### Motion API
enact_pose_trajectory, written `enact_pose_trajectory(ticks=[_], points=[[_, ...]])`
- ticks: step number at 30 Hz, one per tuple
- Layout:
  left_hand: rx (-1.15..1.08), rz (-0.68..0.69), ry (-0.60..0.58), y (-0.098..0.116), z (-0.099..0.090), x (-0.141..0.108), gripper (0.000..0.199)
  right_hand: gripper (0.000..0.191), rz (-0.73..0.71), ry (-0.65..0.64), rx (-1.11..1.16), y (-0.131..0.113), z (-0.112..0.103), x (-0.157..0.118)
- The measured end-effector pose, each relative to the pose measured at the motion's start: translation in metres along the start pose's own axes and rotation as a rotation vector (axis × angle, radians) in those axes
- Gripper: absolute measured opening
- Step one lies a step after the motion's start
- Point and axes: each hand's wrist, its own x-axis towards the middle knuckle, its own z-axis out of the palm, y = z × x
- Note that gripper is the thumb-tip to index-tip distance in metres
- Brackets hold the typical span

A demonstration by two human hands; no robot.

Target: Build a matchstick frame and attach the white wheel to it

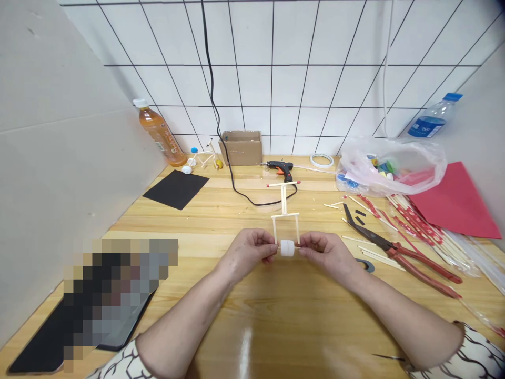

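Note:
Between my hands stands a small stick frame (284, 202), with a red-tipped crossbar at its top and two legs forming a fork below. A white bottle-cap wheel (287, 248) sits between the fork's legs on a thin stick. My left hand (252, 250) pinches the left end of that stick beside the leg. On the other side, my right hand (321, 250) pinches its right end with thumb and forefinger. The very ends are hidden by my fingertips.
Red-handled pliers (398, 252) lie right among loose sticks. Behind are a glue gun (280, 168), tape roll (321, 160), cardboard box (241, 150) and bag of caps (389, 168). A small stick model (203, 158) and black sheet (176, 189) are left.

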Motion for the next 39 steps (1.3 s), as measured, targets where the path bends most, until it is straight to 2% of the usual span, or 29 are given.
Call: enact_pose_trajectory(ticks=[12,22,39], points=[[-0.010,0.021,0.002,0.0005,0.0001,-0.0003,0.018,0.022,0.014,-0.024,-0.040,-0.0015,0.0000,-0.0014],[-0.012,0.050,-0.035,-0.0009,-0.0011,0.0011,0.019,0.020,-0.002,-0.031,-0.062,-0.0058,-0.0002,-0.0032],[0.023,0.037,-0.028,0.0009,-0.0003,0.0004,0.018,0.020,-0.035,-0.035,-0.086,-0.0078,0.0000,-0.0034]])
